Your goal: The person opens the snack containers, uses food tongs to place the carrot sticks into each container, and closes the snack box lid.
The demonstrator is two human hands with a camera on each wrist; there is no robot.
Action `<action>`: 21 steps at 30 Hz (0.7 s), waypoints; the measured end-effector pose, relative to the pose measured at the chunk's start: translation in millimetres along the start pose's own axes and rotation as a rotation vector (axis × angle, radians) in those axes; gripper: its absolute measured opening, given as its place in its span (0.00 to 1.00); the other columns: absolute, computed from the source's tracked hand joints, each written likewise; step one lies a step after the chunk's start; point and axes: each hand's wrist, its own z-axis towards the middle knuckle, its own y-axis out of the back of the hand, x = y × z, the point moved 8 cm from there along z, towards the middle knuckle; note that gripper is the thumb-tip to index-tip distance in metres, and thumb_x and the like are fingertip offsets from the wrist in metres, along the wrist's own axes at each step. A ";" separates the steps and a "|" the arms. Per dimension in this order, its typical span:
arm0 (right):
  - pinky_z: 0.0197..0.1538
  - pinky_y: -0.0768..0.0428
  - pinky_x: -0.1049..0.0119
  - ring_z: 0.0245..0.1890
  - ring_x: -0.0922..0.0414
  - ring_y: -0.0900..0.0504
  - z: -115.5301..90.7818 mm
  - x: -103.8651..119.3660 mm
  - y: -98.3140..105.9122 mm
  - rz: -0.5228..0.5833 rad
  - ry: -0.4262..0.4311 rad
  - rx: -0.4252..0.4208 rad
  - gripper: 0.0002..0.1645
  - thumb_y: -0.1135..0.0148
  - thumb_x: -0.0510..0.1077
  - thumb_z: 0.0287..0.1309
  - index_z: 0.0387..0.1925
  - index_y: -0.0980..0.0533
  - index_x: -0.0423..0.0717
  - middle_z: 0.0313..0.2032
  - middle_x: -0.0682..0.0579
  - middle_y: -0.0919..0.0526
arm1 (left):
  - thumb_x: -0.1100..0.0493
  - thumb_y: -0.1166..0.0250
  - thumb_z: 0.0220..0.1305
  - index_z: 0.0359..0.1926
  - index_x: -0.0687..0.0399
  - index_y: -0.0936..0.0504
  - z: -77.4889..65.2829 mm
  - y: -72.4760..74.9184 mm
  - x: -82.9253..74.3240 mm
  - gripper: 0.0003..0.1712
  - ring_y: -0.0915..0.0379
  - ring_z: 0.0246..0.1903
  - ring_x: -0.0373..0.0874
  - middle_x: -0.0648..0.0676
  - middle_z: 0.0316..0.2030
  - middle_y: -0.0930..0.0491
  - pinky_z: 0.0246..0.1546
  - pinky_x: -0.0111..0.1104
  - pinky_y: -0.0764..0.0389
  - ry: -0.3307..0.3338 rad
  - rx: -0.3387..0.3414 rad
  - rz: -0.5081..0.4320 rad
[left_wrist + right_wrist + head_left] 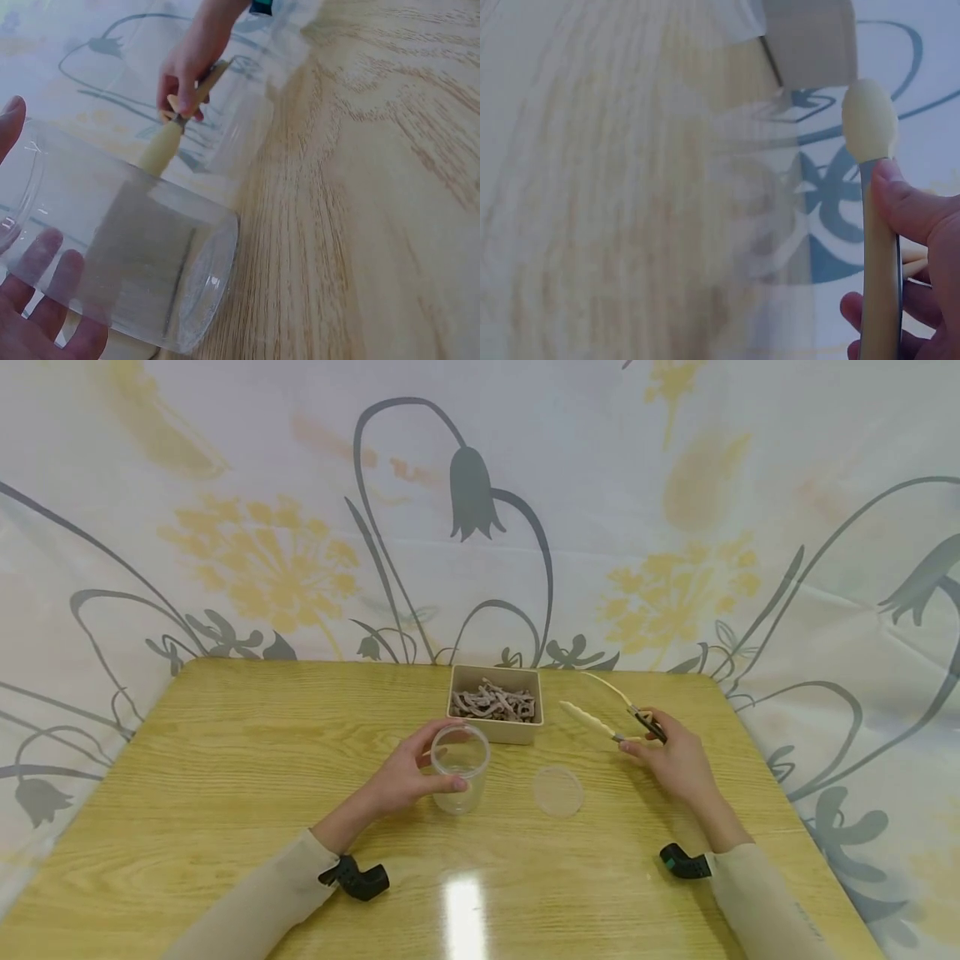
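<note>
L hand [401,779] grips clear jar [460,781], near side of bin [504,733] w/ brownish bits [492,702]. R hand [678,758] pinches tongs [589,720], right of clear disc [558,792].

Booth-like place: table [225,743], floral sheeting [570,435]

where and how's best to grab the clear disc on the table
Probably opposite edges of the clear disc, from above and the near right: it looks thin and lies flat, with the clear jar to its left and the beige box behind and leftward.
</note>
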 end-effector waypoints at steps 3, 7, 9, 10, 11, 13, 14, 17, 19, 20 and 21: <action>0.40 0.22 0.46 0.46 0.36 0.20 1.7 12.1 4.3 -0.035 0.045 0.019 0.33 0.32 0.57 0.62 0.59 0.27 0.40 0.44 0.36 0.18 | 0.56 0.24 0.57 0.71 0.54 0.35 -0.1 -0.1 0.6 0.44 0.36 0.65 0.62 0.60 0.63 0.27 0.62 0.63 0.35 0.001 -0.002 0.000; 0.46 0.23 0.38 0.49 0.34 0.21 4.8 31.5 9.0 -0.056 0.104 0.040 0.31 0.32 0.56 0.62 0.55 0.26 0.37 0.45 0.35 0.18 | 0.57 0.25 0.58 0.72 0.55 0.36 0.3 -0.3 0.3 0.44 0.35 0.65 0.58 0.64 0.64 0.29 0.63 0.63 0.36 0.001 0.001 0.006; 0.47 0.23 0.37 0.49 0.34 0.21 6.7 41.6 11.4 -0.065 0.128 0.047 0.30 0.33 0.56 0.63 0.55 0.26 0.37 0.46 0.35 0.18 | 0.57 0.25 0.58 0.72 0.56 0.36 0.6 -0.6 0.0 0.44 0.35 0.65 0.58 0.66 0.64 0.30 0.63 0.64 0.37 0.001 0.004 0.003; 0.46 0.23 0.38 0.48 0.35 0.21 7.7 46.2 12.4 -0.071 0.139 0.051 0.30 0.33 0.55 0.64 0.55 0.27 0.37 0.46 0.35 0.18 | 0.57 0.25 0.58 0.72 0.56 0.36 0.7 -0.9 -0.2 0.44 0.35 0.65 0.58 0.67 0.64 0.30 0.63 0.64 0.37 0.001 0.006 0.000; 0.43 0.22 0.40 0.45 0.36 0.20 9.0 50.8 13.1 -0.081 0.151 0.056 0.30 0.34 0.56 0.64 0.56 0.27 0.37 0.46 0.35 0.18 | 0.57 0.25 0.58 0.72 0.56 0.36 0.8 -1.2 -0.5 0.44 0.35 0.65 0.58 0.67 0.64 0.30 0.63 0.64 0.37 0.001 0.007 -0.003; 0.36 0.24 0.47 0.37 0.39 0.21 11.6 59.6 13.4 -0.110 0.169 0.074 0.29 0.34 0.56 0.64 0.55 0.27 0.39 0.46 0.36 0.18 | 0.56 0.25 0.58 0.72 0.55 0.36 0.8 -1.5 -0.9 0.44 0.36 0.65 0.58 0.68 0.64 0.30 0.63 0.64 0.37 -0.001 0.006 -0.006; 0.34 0.25 0.50 0.35 0.41 0.21 13.1 64.4 13.0 -0.128 0.182 0.085 0.29 0.34 0.56 0.64 0.55 0.27 0.40 0.47 0.36 0.18 | 0.56 0.25 0.58 0.72 0.55 0.35 0.7 -1.7 -1.4 0.44 0.35 0.65 0.58 0.68 0.64 0.30 0.63 0.64 0.37 -0.004 0.005 -0.007; 0.31 0.28 0.54 0.30 0.46 0.23 17.5 79.0 10.0 -0.183 0.208 0.125 0.31 0.34 0.59 0.63 0.55 0.27 0.41 0.47 0.38 0.19 | 0.55 0.25 0.59 0.72 0.56 0.35 0.1 -1.5 -2.2 0.44 0.35 0.65 0.58 0.66 0.64 0.29 0.62 0.64 0.37 -0.018 0.000 -0.002; 0.33 0.26 0.52 0.31 0.47 0.21 21.1 89.1 7.2 -0.223 0.228 0.144 0.31 0.34 0.59 0.62 0.55 0.26 0.40 0.47 0.39 0.19 | 0.55 0.25 0.59 0.72 0.56 0.36 -0.4 -1.1 -2.3 0.44 0.35 0.65 0.57 0.65 0.63 0.29 0.62 0.64 0.36 -0.026 -0.003 0.004; 0.35 0.23 0.51 0.34 0.46 0.20 22.8 93.8 5.6 -0.243 0.235 0.153 0.34 0.34 0.60 0.62 0.57 0.27 0.39 0.47 0.39 0.19 | 0.54 0.25 0.59 0.72 0.56 0.36 -0.6 -0.9 -2.5 0.44 0.35 0.65 0.57 0.64 0.63 0.28 0.62 0.64 0.36 -0.028 -0.005 0.005; 0.36 0.22 0.48 0.35 0.45 0.19 24.6 97.9 3.8 -0.260 0.240 0.161 0.35 0.33 0.60 0.62 0.59 0.27 0.39 0.47 0.39 0.19 | 0.54 0.26 0.59 0.72 0.57 0.36 -0.7 -0.7 -2.2 0.44 0.35 0.65 0.56 0.64 0.63 0.28 0.62 0.64 0.36 -0.030 -0.005 0.006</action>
